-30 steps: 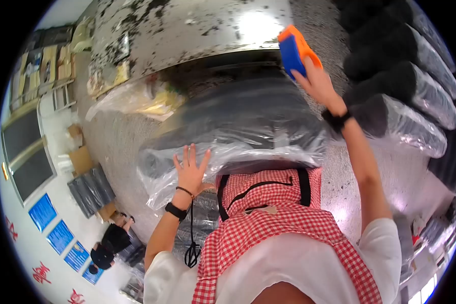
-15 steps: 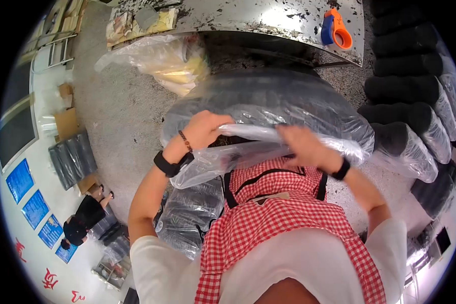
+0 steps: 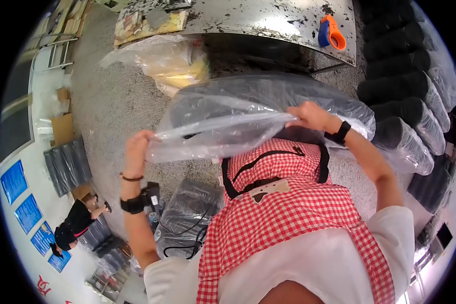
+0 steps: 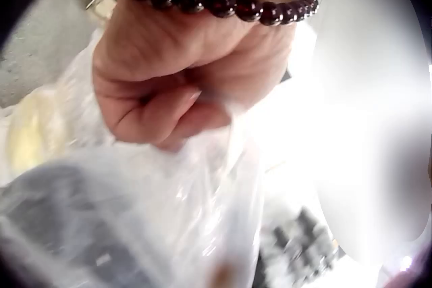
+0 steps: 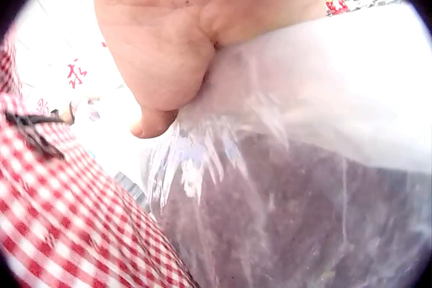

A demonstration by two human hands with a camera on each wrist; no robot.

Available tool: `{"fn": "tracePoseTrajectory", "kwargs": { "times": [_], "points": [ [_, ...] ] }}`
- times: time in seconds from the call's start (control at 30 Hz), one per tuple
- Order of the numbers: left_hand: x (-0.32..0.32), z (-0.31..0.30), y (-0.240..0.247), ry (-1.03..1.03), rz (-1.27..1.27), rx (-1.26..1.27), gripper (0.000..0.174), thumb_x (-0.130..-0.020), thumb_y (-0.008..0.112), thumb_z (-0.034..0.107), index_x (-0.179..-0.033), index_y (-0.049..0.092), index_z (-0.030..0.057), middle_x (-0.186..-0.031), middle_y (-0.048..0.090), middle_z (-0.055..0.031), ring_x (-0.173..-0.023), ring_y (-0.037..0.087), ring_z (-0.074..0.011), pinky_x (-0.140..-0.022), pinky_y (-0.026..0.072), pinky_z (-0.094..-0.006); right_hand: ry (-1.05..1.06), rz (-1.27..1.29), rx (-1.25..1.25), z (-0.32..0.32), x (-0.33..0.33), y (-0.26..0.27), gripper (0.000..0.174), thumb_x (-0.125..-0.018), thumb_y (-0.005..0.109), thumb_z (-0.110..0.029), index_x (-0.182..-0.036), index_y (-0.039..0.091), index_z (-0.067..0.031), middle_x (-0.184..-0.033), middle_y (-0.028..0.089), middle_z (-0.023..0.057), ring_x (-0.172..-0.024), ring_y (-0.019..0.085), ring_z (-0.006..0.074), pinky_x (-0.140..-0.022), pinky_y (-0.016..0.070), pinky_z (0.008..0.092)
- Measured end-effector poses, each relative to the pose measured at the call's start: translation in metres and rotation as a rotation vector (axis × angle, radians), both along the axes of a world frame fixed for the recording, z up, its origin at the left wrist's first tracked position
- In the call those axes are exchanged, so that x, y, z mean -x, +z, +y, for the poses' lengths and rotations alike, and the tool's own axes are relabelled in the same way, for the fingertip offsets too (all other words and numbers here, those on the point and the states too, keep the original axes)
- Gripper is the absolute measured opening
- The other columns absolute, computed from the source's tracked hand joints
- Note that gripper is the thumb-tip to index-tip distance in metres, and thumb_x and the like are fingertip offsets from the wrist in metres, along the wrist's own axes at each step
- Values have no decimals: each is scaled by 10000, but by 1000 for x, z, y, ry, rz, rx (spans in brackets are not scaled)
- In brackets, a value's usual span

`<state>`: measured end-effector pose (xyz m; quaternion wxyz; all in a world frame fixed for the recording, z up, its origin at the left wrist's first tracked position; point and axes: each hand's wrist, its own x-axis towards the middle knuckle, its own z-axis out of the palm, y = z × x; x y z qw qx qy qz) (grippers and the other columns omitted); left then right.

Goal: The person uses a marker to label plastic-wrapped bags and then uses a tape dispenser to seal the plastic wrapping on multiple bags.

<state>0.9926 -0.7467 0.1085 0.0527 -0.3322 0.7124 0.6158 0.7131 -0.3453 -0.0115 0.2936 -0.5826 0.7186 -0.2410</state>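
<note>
A large clear plastic bag point(image 3: 213, 134) with a dark, rounded bundle point(image 3: 268, 86) inside lies in front of the person. At its left end, my left hand point(image 3: 137, 151) grips the bag's loose edge, pulled out to the left. My right hand point(image 3: 313, 116) pinches the same edge farther right, so the film stretches between the two. Curled left fingers point(image 4: 155, 116) close on the film in the left wrist view. Under the right hand in the right wrist view, the film point(image 5: 270, 112) covers the dark contents; most right fingertips are hidden there.
An orange-and-blue tape dispenser point(image 3: 332, 33) stands on the stained table point(image 3: 258, 20) beyond the bag. Several bagged black rolls point(image 3: 397, 137) are lined up at right. Plastic-wrapped bundles point(image 3: 190, 210) and a black cord lie near the left arm. Another person point(image 3: 76, 225) is at far left.
The right hand has let go of the tape dispenser on the table and come back to the bag. The left hand, first spread on the bag, now grips its edge and has moved left.
</note>
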Motion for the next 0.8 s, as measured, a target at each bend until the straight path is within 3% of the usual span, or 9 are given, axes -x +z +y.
{"fn": "tracePoseTrajectory", "kwargs": {
  "times": [0.13, 0.2, 0.27, 0.3, 0.4, 0.5, 0.57, 0.7, 0.8],
  "points": [
    [52, -22, 35, 32, -4, -60, 253, -864, 522, 137, -1022, 621, -35, -936, 602, -77, -754, 551, -115, -645, 459, -251, -45, -325, -304, -14, 45, 6, 433, -854, 598, -452, -985, 624, -40, -577, 515, 194, -534, 563, 319, -514, 415, 414],
    [92, 7, 44, 211, 199, 219, 334, -860, 547, 122, -1156, 555, -34, -1048, 600, -117, -884, 569, -130, -726, 466, -247, -199, -316, -392, -18, 40, -16, 651, -884, 471, -579, -958, 624, 49, -671, 582, 180, -671, 592, 257, -642, 452, 377],
    [136, 81, 31, 318, 423, 1359, 431, -839, 596, 149, -1227, 504, -14, -1122, 588, -139, -951, 596, -221, -808, 478, -331, -400, -336, -399, -30, 42, -17, 752, -882, 419, -636, -920, 626, 85, -727, 613, 178, -738, 602, 251, -698, 460, 369],
    [133, 92, 21, 318, 424, 1359, 431, -839, 596, 149, -1227, 504, -14, -1122, 588, -139, -951, 596, -221, -808, 478, -331, -309, -368, -464, -41, 46, -20, 783, -876, 396, -658, -902, 624, 91, -727, 609, 160, -735, 596, 249, -695, 460, 366],
    [153, 192, -29, -659, 608, 1231, 822, -642, 708, 499, -1291, 460, 60, -1365, 421, -214, -1299, 363, -333, -1076, 178, -576, -148, -515, -718, -55, 60, -15, 838, -855, 364, -705, -823, 615, 94, -667, 566, 80, -595, 537, 215, -569, 431, 344],
    [168, 183, -98, -759, 516, 1443, 648, -713, 651, 510, -1197, 550, 91, -1289, 499, -175, -1237, 432, -288, -1017, 287, -529, -214, -402, -492, -44, 62, -12, 797, -834, 399, -715, -787, 602, 54, -647, 561, 85, -562, 530, 226, -546, 428, 363],
    [175, 159, -124, -1049, 428, 1297, 529, -775, 617, 487, -1113, 575, 83, -1008, 637, -132, -953, 601, -257, -816, 444, -434, -274, -353, -426, -38, 48, -5, 742, -836, 443, -678, -846, 594, 49, -717, 587, 122, -629, 557, 257, -600, 446, 377],
    [186, 141, -106, -1136, 397, 861, 395, -874, 567, 424, -935, 595, 35, -656, 593, -36, -597, 579, -184, -557, 436, -337, -491, -115, 23, -16, 5, 39, 677, -779, 603, -576, -1078, 537, 28, -1015, 597, 205, -925, 578, 324, -801, 453, 394],
    [195, 127, -126, -822, -21, -93, 441, -963, 466, 359, -735, 546, -10, -582, 452, 22, -557, 412, -45, -495, 362, -249, -453, 489, 111, -4, -31, 32, 793, -596, 709, -581, -1105, 497, -10, -1094, 528, 151, -1073, 484, 311, -926, 365, 422]
  ]
}}
